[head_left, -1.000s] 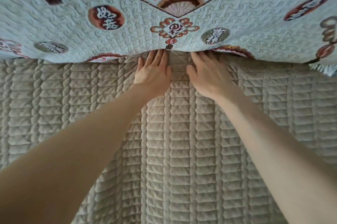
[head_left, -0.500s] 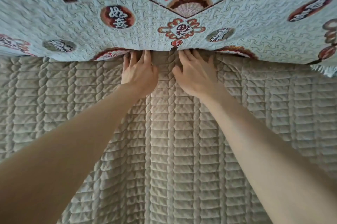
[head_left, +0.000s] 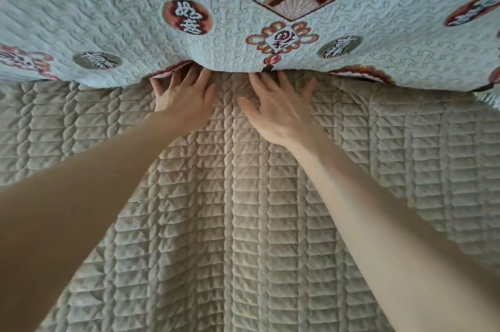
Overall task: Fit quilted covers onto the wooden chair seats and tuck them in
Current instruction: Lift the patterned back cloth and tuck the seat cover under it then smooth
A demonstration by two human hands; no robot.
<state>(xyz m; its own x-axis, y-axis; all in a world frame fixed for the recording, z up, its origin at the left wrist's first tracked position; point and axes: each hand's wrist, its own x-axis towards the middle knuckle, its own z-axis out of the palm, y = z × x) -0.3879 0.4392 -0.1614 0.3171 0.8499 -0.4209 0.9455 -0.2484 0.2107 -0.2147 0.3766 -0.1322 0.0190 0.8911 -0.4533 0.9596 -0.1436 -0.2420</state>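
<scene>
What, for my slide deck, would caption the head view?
Left hand and right hand flat on the beige quilted cover, fingertips under the patterned cover.

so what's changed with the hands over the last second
Both hands slid left along the seam, fingers spreading: the left hand now lies below the round red medallion, the right hand below the knot motif. Nothing gripped or released. Both still press flat on the beige quilted cover, fingertips under the edge of the patterned cover.
</scene>
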